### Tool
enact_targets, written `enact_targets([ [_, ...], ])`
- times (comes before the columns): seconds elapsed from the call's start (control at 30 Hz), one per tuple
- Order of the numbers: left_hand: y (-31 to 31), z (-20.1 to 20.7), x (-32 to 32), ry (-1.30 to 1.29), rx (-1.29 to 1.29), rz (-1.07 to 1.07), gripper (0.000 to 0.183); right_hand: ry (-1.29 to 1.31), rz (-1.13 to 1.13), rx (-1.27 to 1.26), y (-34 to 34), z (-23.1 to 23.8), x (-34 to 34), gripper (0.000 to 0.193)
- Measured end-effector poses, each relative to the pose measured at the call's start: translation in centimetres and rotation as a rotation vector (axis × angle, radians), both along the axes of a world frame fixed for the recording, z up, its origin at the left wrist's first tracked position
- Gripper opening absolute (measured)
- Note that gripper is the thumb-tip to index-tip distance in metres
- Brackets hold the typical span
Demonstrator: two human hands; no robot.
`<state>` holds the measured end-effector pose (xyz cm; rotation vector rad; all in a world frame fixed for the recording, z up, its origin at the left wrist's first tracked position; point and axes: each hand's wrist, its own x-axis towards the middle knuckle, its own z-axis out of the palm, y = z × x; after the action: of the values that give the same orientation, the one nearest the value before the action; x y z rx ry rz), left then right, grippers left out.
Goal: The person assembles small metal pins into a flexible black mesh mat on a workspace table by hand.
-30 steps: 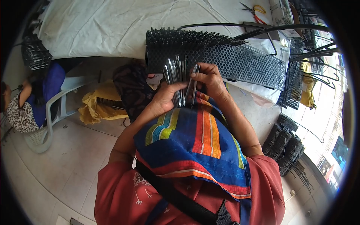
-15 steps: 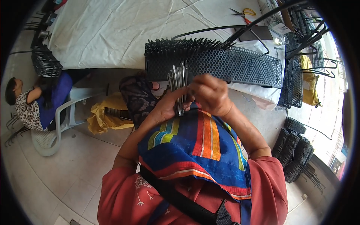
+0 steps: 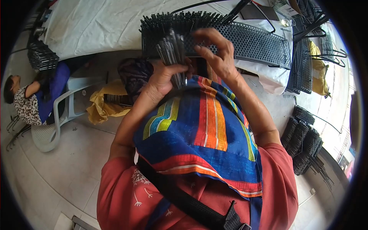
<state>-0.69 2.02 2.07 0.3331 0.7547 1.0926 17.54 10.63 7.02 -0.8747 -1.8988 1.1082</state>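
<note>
A bundle of thin, shiny metal strips (image 3: pixel 171 50) stands upright in my left hand (image 3: pixel 163 78), fingers and thumb wrapped round its lower part. Motion smears the strips, so their exact kind is unclear. To the right of the bundle is my right hand (image 3: pixel 219 55), thumb and fingers apart, with nothing visible between them. Beyond both hands lies a long black perforated metal rack (image 3: pixel 260 44) at the table's edge. A dense row of black upright pieces (image 3: pixel 184 22) fills its left part, just behind the bundle.
A white-covered table (image 3: pixel 88 30) spreads ahead. At left, another person (image 3: pixel 28 97) sits by a pale plastic chair (image 3: pixel 57 126). A yellow sack (image 3: pixel 101 105) lies on the floor. Stacks of black wire parts (image 3: pixel 303 142) stand at right, below more hanging black racks (image 3: pixel 304 69).
My left hand has moved forward and left with the bundle, which now tilts left. My right hand has come away from it, rising toward the rack with its fingers spreading. The view has shifted.
</note>
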Motion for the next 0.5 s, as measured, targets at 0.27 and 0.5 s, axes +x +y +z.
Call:
enact_targets([
  [0.27, -3.6, 0.5, 0.7, -0.090, 0.027, -0.281, 0.041, -0.059, 0.536, -0.341, -0.8, -1.1, -1.6, 0.050],
  [0.5, -4.3, 2.6, 0.5, 0.256, 0.242, -0.064, 0.041, 0.481, -0.102, -0.689, -0.5, -3.4, -0.4, 0.040],
])
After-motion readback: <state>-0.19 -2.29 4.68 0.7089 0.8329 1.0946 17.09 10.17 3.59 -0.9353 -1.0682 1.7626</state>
